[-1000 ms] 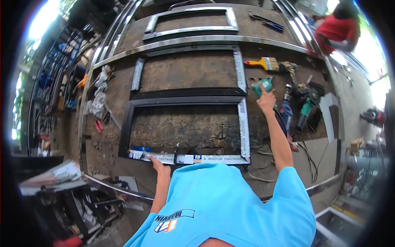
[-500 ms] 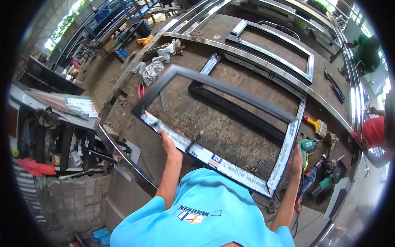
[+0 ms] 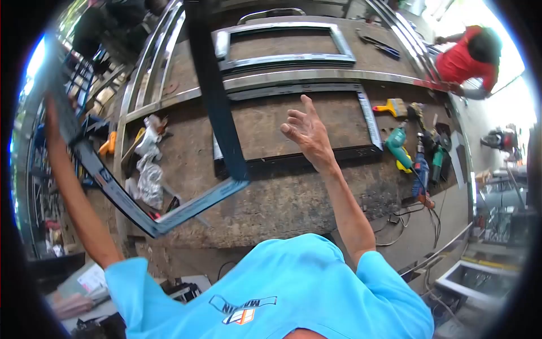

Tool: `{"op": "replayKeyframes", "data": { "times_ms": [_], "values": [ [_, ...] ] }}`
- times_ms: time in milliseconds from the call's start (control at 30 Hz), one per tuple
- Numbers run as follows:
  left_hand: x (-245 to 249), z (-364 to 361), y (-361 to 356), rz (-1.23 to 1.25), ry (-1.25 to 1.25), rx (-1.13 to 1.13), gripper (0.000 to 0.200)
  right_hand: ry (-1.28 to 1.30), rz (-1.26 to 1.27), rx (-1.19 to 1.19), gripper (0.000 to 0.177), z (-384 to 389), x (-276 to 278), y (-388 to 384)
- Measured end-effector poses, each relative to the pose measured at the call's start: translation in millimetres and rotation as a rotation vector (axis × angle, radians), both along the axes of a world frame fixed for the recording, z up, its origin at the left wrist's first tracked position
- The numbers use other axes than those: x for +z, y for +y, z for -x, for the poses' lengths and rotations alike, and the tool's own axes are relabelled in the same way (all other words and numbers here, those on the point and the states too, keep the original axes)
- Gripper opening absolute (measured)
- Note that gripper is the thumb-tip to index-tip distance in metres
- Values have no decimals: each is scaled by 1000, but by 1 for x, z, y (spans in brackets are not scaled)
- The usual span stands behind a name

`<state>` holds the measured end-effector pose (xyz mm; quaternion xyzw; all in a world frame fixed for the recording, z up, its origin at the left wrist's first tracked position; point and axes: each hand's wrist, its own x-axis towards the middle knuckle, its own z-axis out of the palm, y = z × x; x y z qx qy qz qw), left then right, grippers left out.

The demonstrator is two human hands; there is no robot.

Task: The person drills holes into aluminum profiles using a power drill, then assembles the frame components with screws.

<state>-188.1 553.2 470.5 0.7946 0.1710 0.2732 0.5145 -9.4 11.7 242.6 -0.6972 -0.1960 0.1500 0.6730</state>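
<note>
Head view: the left hand [image 3: 52,104] is raised at the far left edge. Its grip is closed on one bar of the lifted frame [image 3: 217,113], though the fingers are blurred there. This dark frame hangs tilted in the air over the left end of the desk [image 3: 293,198]. Its lowest corner is just above the desk's near edge, and one long bar runs up out of the top of the view. The right hand [image 3: 305,133] floats in front of the chest over the middle of the desk with its grip wide open, fingers spread, holding nothing.

Below that hand lies the dark frame on the desk [image 3: 316,159], flat, with bare desk between it and the near edge. Behind it a long steel rail [image 3: 316,76] crosses the desk, and beyond that lies a silver frame [image 3: 285,59]. That makes three frames: one aloft and two lying flat.

To the right, close together, are one yellow-handled brush [image 3: 395,106] and three power tools: a green drill [image 3: 395,144], a blue drill [image 3: 420,166] and a green grinder [image 3: 439,155], with cords trailing toward the near edge. At the left, crumpled rags [image 3: 149,169] lie under the lifted frame. One person in red [image 3: 466,56] bends at the far right corner, well apart.
</note>
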Motion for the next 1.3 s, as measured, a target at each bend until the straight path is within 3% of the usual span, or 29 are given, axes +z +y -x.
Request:
{"op": "replayKeyframes", "data": {
  "times_ms": [100,200,233,300,333,367,400,433,467,500,567,600,633,667,700,767,833,900,933,967,1000,1033,1067,1100,1133,1167,1200,1267,1300],
  "values": [
    [-4,-25,15,-108,214,-168,55,238,-106,167,103,34,-9,63],
    [-42,-37,23,-165,393,-263,49,638,-383,370,85,95,-35,127],
    [-76,-41,41,-363,438,-237,42,662,-402,455,76,117,-35,146],
    [-146,-40,88,-806,456,-275,28,765,-135,370,61,162,-83,181],
    [-191,-25,124,-832,350,-285,27,840,-312,416,60,184,-103,186],
    [-216,-13,148,-753,495,-274,30,948,-474,471,63,200,-116,199],
    [-240,-1,171,-682,642,-257,33,983,-419,473,69,206,-123,205],
    [-286,25,224,-975,560,-208,34,982,-293,534,65,198,-118,206],
    [-293,34,203,-1154,723,-52,35,983,-292,529,66,196,-126,215],
    [-329,49,227,-1257,395,-89,38,1001,-252,550,69,192,-142,231],
    [-328,60,193,-602,861,136,43,1010,-110,500,65,178,-144,250],
    [-341,68,194,-597,968,228,48,999,-116,480,65,181,-166,268],
    [-359,79,196,-592,1082,320,53,761,-23,464,61,187,-200,286],
    [-388,98,218,-751,1036,195,57,524,71,433,56,186,-221,297],
    [-423,117,246,-909,978,56,61,529,67,389,56,181,-222,299],
    [-461,132,257,-654,692,160,59,542,211,471,53,175,-218,299],
    [-480,146,270,-654,625,213,63,646,163,544,63,174,-234,300],
    [-471,150,267,-642,1013,370,67,240,235,707,61,146,-203,266],
    [-448,139,246,-352,1140,550,72,21,370,588,59,127,-188,241],
    [-445,138,239,-346,1144,544,72,-201,499,469,57,108,-176,211],
    [-443,137,233,-460,967,544,71,-400,590,273,42,86,-165,172],
    [-442,132,229,-568,780,541,70,-633,733,81,42,65,-159,131],
    [-443,122,227,-604,610,458,66,-589,907,69,46,43,-159,93],
    [-436,101,208,-670,658,552,61,-671,1223,-13,48,35,-168,60],
    [-430,67,175,-735,697,643,56,-857,1331,-136,51,25,-204,27],
    [-420,31,115,-579,417,515,49,-940,1511,-29,48,23,-212,0],
    [-398,0,32,-636,257,314,47,-939,1405,4,43,19,-215,-15],
    [-379,-52,-113,-354,275,-57,60,-844,1344,57,31,15,-216,-24],
    [-386,-64,-170,-523,298,-28,70,-763,1383,80,26,12,-213,-19]
  ]
}}
